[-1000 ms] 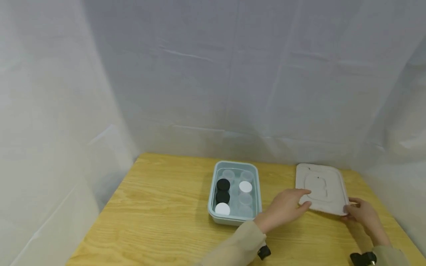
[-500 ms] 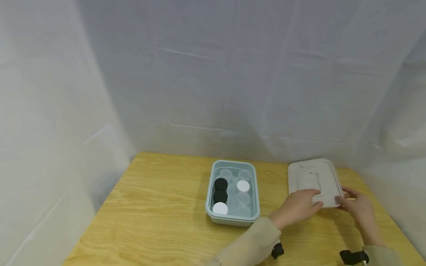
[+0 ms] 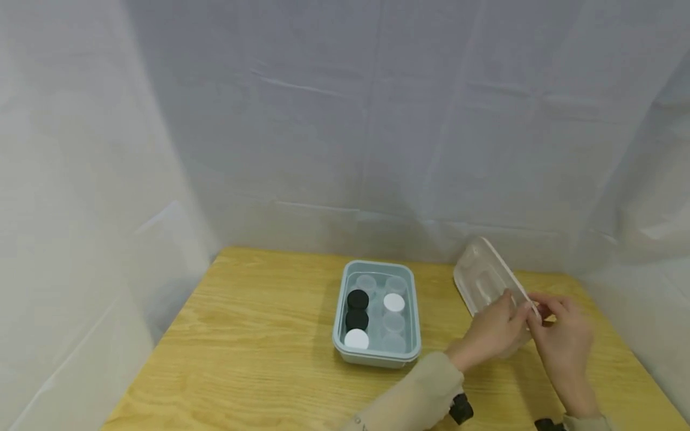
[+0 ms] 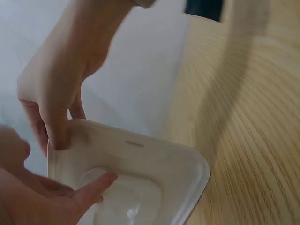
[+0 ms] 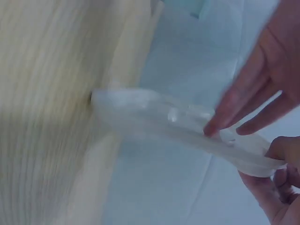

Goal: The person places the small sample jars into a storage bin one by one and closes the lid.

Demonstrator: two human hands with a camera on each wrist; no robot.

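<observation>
On the left part of the wooden table [image 3: 242, 335] stands one pale blue rectangular plastic box [image 3: 377, 354], open. Inside it I count two black round caps [image 3: 358, 299], two white round caps [image 3: 394, 302] and some clear small jars, whose number I cannot tell. To the right, one translucent white rectangular lid [image 3: 482, 280] is tilted up on its edge, well apart from the box. The left hand [image 3: 493, 332] presses its straight fingers against the lid's face; the right hand [image 3: 560, 338] pinches its near corner with curled fingers. I judge the lid could slip and fall flat, because the grip holds only one corner.
</observation>
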